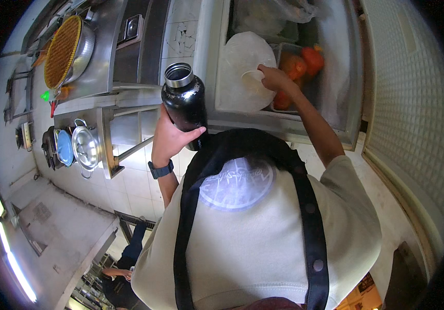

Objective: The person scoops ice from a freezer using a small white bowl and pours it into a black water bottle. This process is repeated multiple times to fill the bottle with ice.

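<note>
My left hand (173, 135) is wrapped around a black metal bottle (185, 102) with worn paint and an uncapped mouth, held beside the freezer's edge. A dark watch is on that wrist. With my right hand (276, 79) I grip a small whitish cup or scoop (252, 79) over a round, pale white container or mass (241, 50) inside the open chest freezer (334, 116). Whether the cup touches what lies beneath cannot be told. Red-orange round produce (312, 62) lies in a clear bin just right of the right hand.
A clear plastic bag (295, 9) lies at the freezer's far end. To the left, a steel counter (102, 46) bears a pot with a woven tray (64, 52); a lidded steel pot (85, 144) stands nearer. Another person (125, 271) is at lower left.
</note>
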Demonstrator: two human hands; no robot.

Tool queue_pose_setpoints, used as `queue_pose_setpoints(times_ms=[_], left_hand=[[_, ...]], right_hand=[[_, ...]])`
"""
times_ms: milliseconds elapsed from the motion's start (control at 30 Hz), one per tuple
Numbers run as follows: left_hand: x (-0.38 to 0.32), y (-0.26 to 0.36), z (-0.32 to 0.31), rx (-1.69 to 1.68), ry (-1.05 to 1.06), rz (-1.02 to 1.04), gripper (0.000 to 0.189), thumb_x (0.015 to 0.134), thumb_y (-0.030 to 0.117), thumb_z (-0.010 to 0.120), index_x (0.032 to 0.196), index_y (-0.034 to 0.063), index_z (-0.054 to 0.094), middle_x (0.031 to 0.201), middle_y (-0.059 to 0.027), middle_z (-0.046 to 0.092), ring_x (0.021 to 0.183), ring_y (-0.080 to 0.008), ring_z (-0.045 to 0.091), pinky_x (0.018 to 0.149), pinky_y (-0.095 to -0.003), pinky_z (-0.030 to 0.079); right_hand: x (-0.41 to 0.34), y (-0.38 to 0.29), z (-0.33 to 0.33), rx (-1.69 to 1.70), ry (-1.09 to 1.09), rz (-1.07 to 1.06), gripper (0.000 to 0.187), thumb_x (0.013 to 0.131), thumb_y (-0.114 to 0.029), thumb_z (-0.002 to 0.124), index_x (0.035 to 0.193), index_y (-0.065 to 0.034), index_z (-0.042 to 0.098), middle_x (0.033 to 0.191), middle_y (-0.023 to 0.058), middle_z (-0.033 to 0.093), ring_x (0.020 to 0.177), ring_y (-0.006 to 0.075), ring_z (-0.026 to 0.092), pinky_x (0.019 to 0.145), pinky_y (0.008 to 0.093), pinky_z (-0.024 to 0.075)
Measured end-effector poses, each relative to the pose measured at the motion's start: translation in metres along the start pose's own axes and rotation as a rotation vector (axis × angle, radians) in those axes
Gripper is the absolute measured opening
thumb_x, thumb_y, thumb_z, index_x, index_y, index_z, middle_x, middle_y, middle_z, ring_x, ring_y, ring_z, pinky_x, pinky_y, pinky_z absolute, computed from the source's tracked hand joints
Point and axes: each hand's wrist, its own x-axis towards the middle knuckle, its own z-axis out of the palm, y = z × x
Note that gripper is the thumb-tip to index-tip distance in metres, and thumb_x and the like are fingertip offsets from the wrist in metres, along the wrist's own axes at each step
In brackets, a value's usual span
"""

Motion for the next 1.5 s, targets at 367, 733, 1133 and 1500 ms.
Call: queue_pose_setpoints(times_ms=[367, 733, 1133, 1500], left_hand=[[0.002, 0.010, 0.001, 0.044, -0.003, -0.024, 0.090, 0.062, 0.031, 0.095, 0.129, -0.0031, 0.045, 0.115, -0.0243, 0.068, 0.108, -0.0398, 0.068, 0.093, -0.0442, 0.053], [0.003, 0.018, 0.000, 0.077, -0.008, -0.066, 0.096, 0.061, 0.032, 0.095, 0.133, -0.0030, 0.042, 0.115, -0.0268, 0.069, 0.109, -0.0419, 0.068, 0.092, -0.0453, 0.054], [-0.001, 0.003, -0.003, 0.027, 0.049, -0.072, 0.095, 0.061, 0.033, 0.095, 0.131, -0.0039, 0.043, 0.113, -0.0257, 0.069, 0.108, -0.0398, 0.069, 0.092, -0.0443, 0.054], [-0.002, -0.001, -0.003, 0.039, 0.041, -0.062, 0.097, 0.061, 0.033, 0.095, 0.134, -0.0031, 0.042, 0.117, -0.0254, 0.069, 0.109, -0.0410, 0.068, 0.094, -0.0444, 0.054]], right_hand=[[0.039, -0.005, -0.017, 0.011, 0.105, -0.015, 0.045, 0.091, -0.016, 0.050, 0.135, -0.0032, 0.053, 0.124, 0.0266, 0.065, 0.114, 0.0423, 0.064, 0.097, 0.0495, 0.0491], [0.131, -0.071, -0.070, -0.041, 0.432, 0.214, 0.054, 0.093, -0.029, 0.055, 0.135, 0.0038, 0.050, 0.124, 0.0291, 0.066, 0.115, 0.0429, 0.066, 0.098, 0.0576, 0.0490], [0.093, -0.109, -0.066, -0.359, 0.214, 0.025, 0.061, 0.097, -0.040, 0.052, 0.132, 0.0095, 0.054, 0.125, 0.0269, 0.066, 0.116, 0.0399, 0.066, 0.095, 0.0530, 0.0511], [0.058, -0.048, -0.023, -0.052, 0.035, 0.303, 0.066, 0.094, -0.035, 0.054, 0.143, 0.0072, 0.045, 0.131, 0.0286, 0.063, 0.118, 0.0423, 0.064, 0.102, 0.0509, 0.0486]])
